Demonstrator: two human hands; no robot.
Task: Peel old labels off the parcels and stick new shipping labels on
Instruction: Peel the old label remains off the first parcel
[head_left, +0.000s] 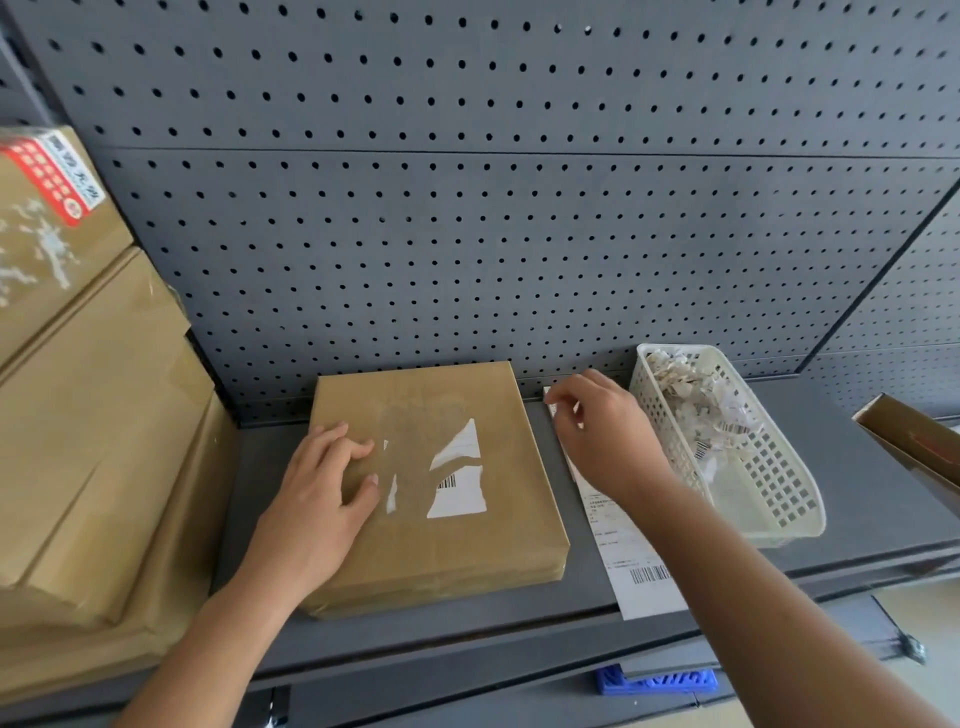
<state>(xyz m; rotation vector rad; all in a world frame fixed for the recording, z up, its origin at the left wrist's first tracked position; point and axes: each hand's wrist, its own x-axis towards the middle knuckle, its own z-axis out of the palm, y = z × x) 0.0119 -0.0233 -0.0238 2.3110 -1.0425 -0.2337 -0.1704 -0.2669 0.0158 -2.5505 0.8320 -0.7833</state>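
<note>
left hand (332, 483) lies flat, right hand (602, 431) curled.

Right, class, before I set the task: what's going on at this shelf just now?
A person is relabelling a brown parcel on a grey shelf. Their left hand rests on it beside torn old-label remnants. Their right hand is at the top of a new shipping label sheet alongside; whether it grips it is unclear. A white basket holds peeled scraps.
</note>
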